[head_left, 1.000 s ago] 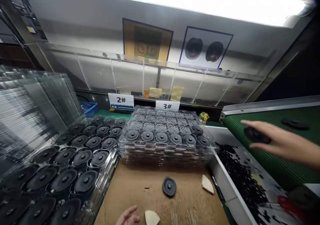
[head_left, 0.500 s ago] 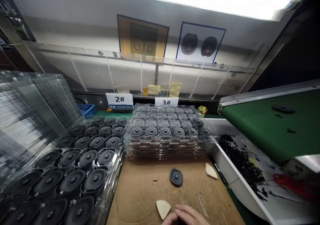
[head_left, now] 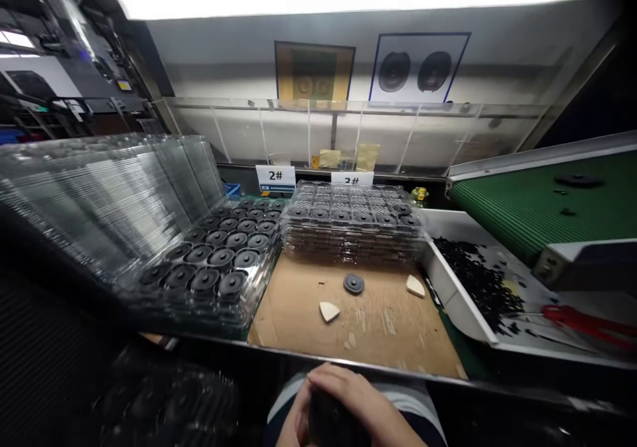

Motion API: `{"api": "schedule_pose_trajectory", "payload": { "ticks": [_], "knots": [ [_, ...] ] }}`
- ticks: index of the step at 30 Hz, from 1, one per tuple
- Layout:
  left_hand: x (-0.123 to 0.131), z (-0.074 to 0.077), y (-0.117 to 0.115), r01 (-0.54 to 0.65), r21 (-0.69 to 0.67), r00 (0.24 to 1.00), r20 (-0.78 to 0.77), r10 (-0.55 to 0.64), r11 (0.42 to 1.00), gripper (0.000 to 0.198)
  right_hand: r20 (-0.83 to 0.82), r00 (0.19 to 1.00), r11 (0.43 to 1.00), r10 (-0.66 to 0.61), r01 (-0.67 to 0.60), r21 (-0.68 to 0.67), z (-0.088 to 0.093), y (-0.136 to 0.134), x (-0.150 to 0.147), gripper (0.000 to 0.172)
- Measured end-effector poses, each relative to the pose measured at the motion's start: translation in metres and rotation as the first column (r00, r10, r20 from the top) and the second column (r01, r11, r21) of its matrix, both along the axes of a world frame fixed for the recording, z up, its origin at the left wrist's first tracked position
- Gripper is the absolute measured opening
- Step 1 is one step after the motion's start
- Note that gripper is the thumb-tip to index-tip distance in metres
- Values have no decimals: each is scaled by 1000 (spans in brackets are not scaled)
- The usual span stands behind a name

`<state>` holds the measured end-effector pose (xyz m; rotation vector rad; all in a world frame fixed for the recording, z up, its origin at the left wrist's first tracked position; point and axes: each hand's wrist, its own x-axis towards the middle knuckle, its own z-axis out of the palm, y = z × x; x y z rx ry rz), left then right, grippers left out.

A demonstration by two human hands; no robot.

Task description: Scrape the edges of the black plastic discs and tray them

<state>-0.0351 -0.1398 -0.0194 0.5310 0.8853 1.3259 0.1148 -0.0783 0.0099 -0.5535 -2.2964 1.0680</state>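
Low in the view, in front of the table edge and over my lap, my left hand and my right hand come together at the fingertips. Both are closed around a dark shape whose kind I cannot make out. Beyond them, a brown board carries one round black rubber-like part with a small centre hub. A cream wedge-shaped piece lies nearest my hands, and a second cream wedge sits at the right. Neither hand touches these pieces.
Clear trays of black round parts stand at left beside stacked empty trays. More stacked trays sit behind the board. At right are a white bin of small black bits, red-handled pliers and a green conveyor.
The view has pulled back and turned left, so the table looks farther off. My joined hands now show more fully, below the table edge. The black part and wedges stay on the board.
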Motion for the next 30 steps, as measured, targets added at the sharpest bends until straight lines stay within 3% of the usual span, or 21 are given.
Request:
{"api": "schedule_pose_trajectory", "payload": {
  "ticks": [3, 6, 9, 15, 20, 23, 26, 30],
  "knots": [
    [15, 5, -23, -37, 40, 999, 27, 36, 999, 86, -34, 999, 999, 22, -21, 38, 9, -15, 12, 79],
    [18, 11, -33, -26, 97, 995, 95, 17, 995, 83, 3, 1000, 999, 22, -23, 24, 21, -22, 15, 76],
    [14, 9, -30, -39, 109, 991, 133, 24, 993, 78, 13, 999, 999, 32, -32, 15, 20, -16, 11, 78],
    [9, -9, 1, -77, 1, 981, 177, 76, 997, 76, 61, 998, 998, 30, -27, -61, -14, 17, 0, 81],
    [0, -3, 26, -54, -162, 951, 291, 100, 985, 66, 228, 974, 1000, -17, 17, 0, -19, 45, -9, 87],
    [-15, 2, 43, -66, -258, 931, 332, 153, 964, 63, 234, 949, 976, -210, 189, 109, -27, 78, -10, 61],
    [-31, 1, 61, -118, -289, 921, 325, 214, 950, 59, 281, 836, 882, -471, 444, 157, -52, 109, -15, 38],
    [-42, -4, 79, -174, -288, 906, 328, 268, 942, 57, 362, 796, 873, -486, 461, 158, -91, 122, -36, 37]
  ]
}}
